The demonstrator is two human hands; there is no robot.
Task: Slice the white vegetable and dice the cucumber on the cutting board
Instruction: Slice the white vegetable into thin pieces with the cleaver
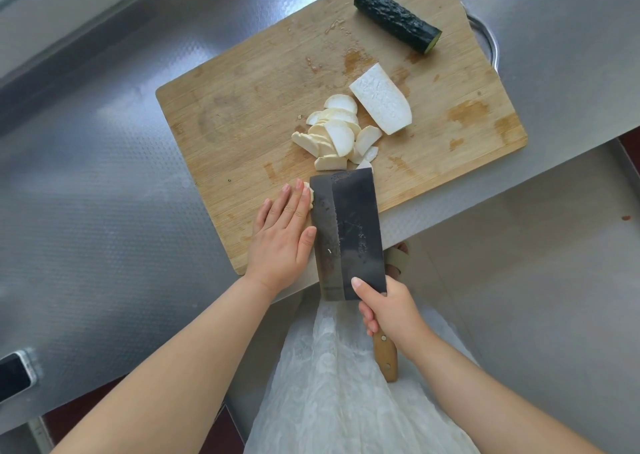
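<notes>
Judging this roughly half done: I log a slice pile (334,135) mid-board (242,107), one white vegetable chunk (381,102) uncut, cucumber (396,17) untouched far corner; left hand (282,235) flat, fingers straight, right hand (389,310) gripping cleaver (346,235).

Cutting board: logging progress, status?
Right hand grips cleaver; left hand flat beside blade. White slices piled, half uncut. Cucumber whole. Nothing obstructing.
</notes>
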